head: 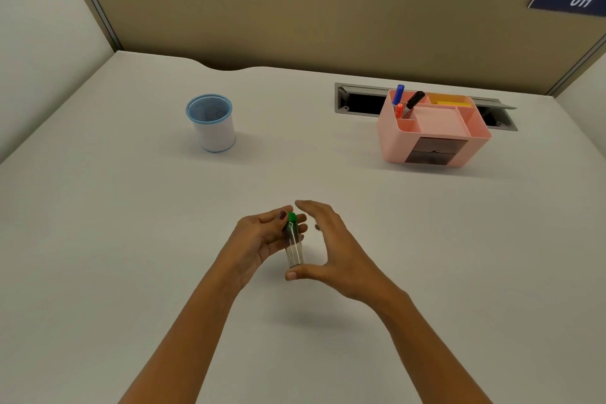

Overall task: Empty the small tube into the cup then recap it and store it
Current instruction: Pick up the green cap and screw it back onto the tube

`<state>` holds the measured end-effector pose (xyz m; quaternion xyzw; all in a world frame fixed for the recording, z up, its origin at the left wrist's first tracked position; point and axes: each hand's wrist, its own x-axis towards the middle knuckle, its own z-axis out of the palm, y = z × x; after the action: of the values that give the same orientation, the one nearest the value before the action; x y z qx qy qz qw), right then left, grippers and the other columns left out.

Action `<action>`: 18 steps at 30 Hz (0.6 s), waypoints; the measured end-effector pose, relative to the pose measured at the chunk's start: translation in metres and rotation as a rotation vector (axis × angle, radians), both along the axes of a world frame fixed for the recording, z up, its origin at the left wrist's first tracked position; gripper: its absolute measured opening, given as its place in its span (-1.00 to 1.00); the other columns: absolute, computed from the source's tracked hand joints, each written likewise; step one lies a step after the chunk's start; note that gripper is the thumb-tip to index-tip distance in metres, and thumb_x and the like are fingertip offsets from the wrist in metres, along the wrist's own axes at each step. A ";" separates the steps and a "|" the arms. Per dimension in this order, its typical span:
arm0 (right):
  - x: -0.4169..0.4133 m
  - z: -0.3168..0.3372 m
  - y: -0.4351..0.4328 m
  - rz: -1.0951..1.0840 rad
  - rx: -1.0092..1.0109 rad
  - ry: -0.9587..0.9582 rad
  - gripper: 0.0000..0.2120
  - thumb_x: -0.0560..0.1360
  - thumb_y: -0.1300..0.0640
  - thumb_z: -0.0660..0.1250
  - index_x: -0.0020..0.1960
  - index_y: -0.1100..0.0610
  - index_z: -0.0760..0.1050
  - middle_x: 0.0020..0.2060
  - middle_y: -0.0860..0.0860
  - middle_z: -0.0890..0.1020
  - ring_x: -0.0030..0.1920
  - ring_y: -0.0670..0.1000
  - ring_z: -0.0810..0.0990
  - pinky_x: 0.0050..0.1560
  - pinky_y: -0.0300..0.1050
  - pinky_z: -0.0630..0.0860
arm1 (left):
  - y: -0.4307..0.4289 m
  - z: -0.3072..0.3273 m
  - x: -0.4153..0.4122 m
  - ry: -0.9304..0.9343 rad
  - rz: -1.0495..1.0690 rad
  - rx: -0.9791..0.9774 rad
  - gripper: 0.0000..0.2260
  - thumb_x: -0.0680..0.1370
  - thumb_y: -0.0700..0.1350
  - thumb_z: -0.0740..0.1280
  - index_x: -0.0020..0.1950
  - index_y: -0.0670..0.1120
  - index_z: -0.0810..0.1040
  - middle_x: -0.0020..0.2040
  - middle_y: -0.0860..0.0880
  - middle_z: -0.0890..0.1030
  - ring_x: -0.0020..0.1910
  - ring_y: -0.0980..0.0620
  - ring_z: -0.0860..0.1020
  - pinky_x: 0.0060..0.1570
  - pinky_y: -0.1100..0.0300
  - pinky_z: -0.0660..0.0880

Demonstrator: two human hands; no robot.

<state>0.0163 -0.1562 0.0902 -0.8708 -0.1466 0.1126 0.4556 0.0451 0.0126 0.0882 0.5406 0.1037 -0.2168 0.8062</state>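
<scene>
A small clear tube with a green cap is upright over the middle of the desk. My left hand grips its upper part, fingers wrapped just below the cap. My right hand is curved around the tube from the right, fingers spread above it and thumb tip by its bottom end; whether the thumb touches is unclear. The cup, white with blue mesh rim, stands at the far left of the desk, well away from both hands. What the tube holds cannot be made out.
A pink desk organiser with markers, a yellow item and dark drawers stands at the far right, in front of a cable slot. A beige partition wall borders the desk at the back.
</scene>
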 end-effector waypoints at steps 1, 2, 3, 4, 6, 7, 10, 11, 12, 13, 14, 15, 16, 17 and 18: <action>0.002 0.001 0.001 0.027 -0.004 -0.025 -0.09 0.30 -0.06 0.59 0.50 -0.07 0.15 0.45 -0.12 0.27 0.37 -0.19 0.25 0.26 -0.54 0.19 | -0.001 0.000 -0.001 -0.005 -0.010 0.002 -0.73 0.56 -0.21 0.23 0.21 -0.25 0.53 0.07 -0.22 0.66 0.01 -0.15 0.66 -0.03 0.11 0.62; 0.004 0.003 0.002 0.043 0.002 -0.049 -0.12 0.31 -0.05 0.59 0.49 -0.05 0.20 0.43 -0.10 0.33 0.34 -0.20 0.29 0.23 -0.59 0.20 | -0.001 0.000 -0.001 -0.010 -0.011 -0.001 -0.73 0.56 -0.20 0.23 0.22 -0.27 0.52 0.06 -0.22 0.66 0.01 -0.15 0.66 -0.04 0.12 0.62; 0.004 0.004 0.003 0.048 0.015 -0.072 -0.16 0.30 -0.03 0.60 0.46 -0.02 0.25 0.39 -0.08 0.39 0.30 -0.20 0.34 0.22 -0.59 0.23 | -0.002 0.000 -0.001 -0.013 -0.009 -0.006 -0.72 0.57 -0.20 0.23 0.22 -0.28 0.52 0.05 -0.22 0.67 0.01 -0.14 0.66 -0.06 0.14 0.62; 0.005 0.005 0.004 0.044 0.029 -0.096 -0.19 0.30 -0.01 0.61 0.44 0.01 0.30 0.34 -0.06 0.44 0.26 -0.21 0.39 0.21 -0.57 0.26 | -0.002 0.000 -0.001 -0.015 -0.008 -0.011 -0.72 0.57 -0.20 0.22 0.22 -0.29 0.52 0.05 -0.22 0.67 0.01 -0.14 0.66 -0.07 0.15 0.62; 0.005 0.006 0.005 0.023 0.053 -0.134 -0.23 0.26 0.02 0.63 0.38 0.05 0.37 0.26 -0.05 0.50 0.18 -0.24 0.45 0.18 -0.52 0.32 | -0.002 0.001 -0.002 -0.006 -0.010 -0.033 -0.72 0.59 -0.18 0.19 0.21 -0.30 0.52 0.06 -0.24 0.66 0.03 -0.16 0.65 -0.05 0.13 0.62; 0.005 0.007 0.006 0.010 0.059 -0.149 -0.24 0.25 0.03 0.64 0.36 0.05 0.39 0.23 -0.05 0.52 0.16 -0.24 0.46 0.17 -0.51 0.34 | -0.002 0.001 -0.002 0.004 -0.010 -0.055 -0.71 0.60 -0.16 0.17 0.21 -0.30 0.51 0.07 -0.25 0.65 0.04 -0.17 0.64 -0.03 0.12 0.61; 0.005 0.009 0.007 -0.015 0.055 -0.184 -0.26 0.21 0.03 0.66 0.31 0.07 0.43 0.18 -0.05 0.55 0.14 -0.19 0.50 0.17 -0.43 0.41 | -0.002 0.001 -0.003 0.020 -0.012 -0.097 -0.72 0.61 -0.18 0.14 0.21 -0.29 0.51 0.07 -0.23 0.66 0.06 -0.17 0.64 0.00 0.11 0.61; 0.005 0.010 0.007 -0.019 0.046 -0.193 -0.26 0.21 0.03 0.66 0.30 0.08 0.44 0.18 -0.04 0.56 0.14 -0.15 0.51 0.18 -0.37 0.44 | -0.002 0.001 -0.003 0.021 -0.016 -0.096 -0.72 0.61 -0.20 0.14 0.21 -0.29 0.51 0.07 -0.22 0.67 0.06 -0.16 0.64 -0.01 0.12 0.61; 0.005 0.011 0.008 -0.021 0.034 -0.202 -0.26 0.20 0.02 0.66 0.29 0.09 0.44 0.17 -0.03 0.57 0.13 -0.10 0.53 0.19 -0.31 0.46 | -0.002 0.001 -0.003 0.020 -0.020 -0.091 -0.72 0.61 -0.21 0.13 0.22 -0.29 0.51 0.06 -0.21 0.67 0.06 -0.16 0.64 -0.01 0.12 0.61; 0.005 0.011 0.008 -0.020 0.021 -0.210 -0.26 0.20 0.02 0.66 0.29 0.11 0.45 0.16 -0.02 0.58 0.13 -0.07 0.54 0.18 -0.27 0.48 | -0.002 0.001 -0.003 0.019 -0.023 -0.086 -0.73 0.61 -0.22 0.13 0.22 -0.28 0.51 0.06 -0.20 0.68 0.05 -0.15 0.64 -0.02 0.13 0.61; 0.006 0.011 0.008 -0.018 0.011 -0.218 -0.27 0.20 0.02 0.67 0.28 0.12 0.45 0.16 0.00 0.58 0.13 -0.05 0.54 0.18 -0.25 0.48 | -0.002 0.001 -0.003 0.021 -0.025 -0.086 -0.73 0.61 -0.23 0.13 0.22 -0.28 0.52 0.05 -0.19 0.68 0.05 -0.15 0.64 -0.03 0.14 0.61; 0.005 0.012 0.008 -0.016 0.002 -0.223 -0.27 0.20 0.03 0.67 0.28 0.13 0.45 0.15 0.01 0.58 0.12 -0.03 0.55 0.18 -0.25 0.49 | -0.003 0.001 -0.003 0.026 -0.024 -0.089 -0.73 0.61 -0.24 0.13 0.21 -0.27 0.52 0.05 -0.19 0.68 0.05 -0.15 0.65 -0.05 0.14 0.61; 0.006 0.012 0.007 -0.017 -0.005 -0.228 -0.27 0.20 0.03 0.67 0.28 0.13 0.45 0.15 0.02 0.59 0.12 -0.02 0.55 0.17 -0.26 0.49 | -0.003 0.001 -0.004 0.031 -0.024 -0.095 -0.74 0.60 -0.24 0.13 0.20 -0.26 0.53 0.05 -0.19 0.68 0.04 -0.15 0.65 -0.06 0.15 0.61; 0.005 0.012 0.007 -0.020 -0.009 -0.230 -0.27 0.20 0.03 0.67 0.27 0.13 0.45 0.15 0.02 0.59 0.12 -0.02 0.55 0.17 -0.29 0.47 | -0.004 0.001 -0.003 0.033 -0.025 -0.100 -0.74 0.60 -0.24 0.14 0.20 -0.26 0.53 0.04 -0.19 0.68 0.04 -0.15 0.65 -0.08 0.16 0.61; 0.005 0.012 0.007 -0.026 -0.011 -0.231 -0.27 0.20 0.03 0.67 0.27 0.13 0.45 0.15 0.02 0.59 0.12 -0.03 0.55 0.16 -0.32 0.46 | -0.004 0.001 -0.004 0.032 -0.029 -0.100 -0.75 0.60 -0.24 0.14 0.19 -0.24 0.54 0.04 -0.19 0.68 0.04 -0.14 0.65 -0.09 0.17 0.61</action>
<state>0.0212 -0.1494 0.1020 -0.8822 -0.1864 0.0062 0.4323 0.0415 0.0087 0.0894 0.4977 0.0979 -0.2417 0.8272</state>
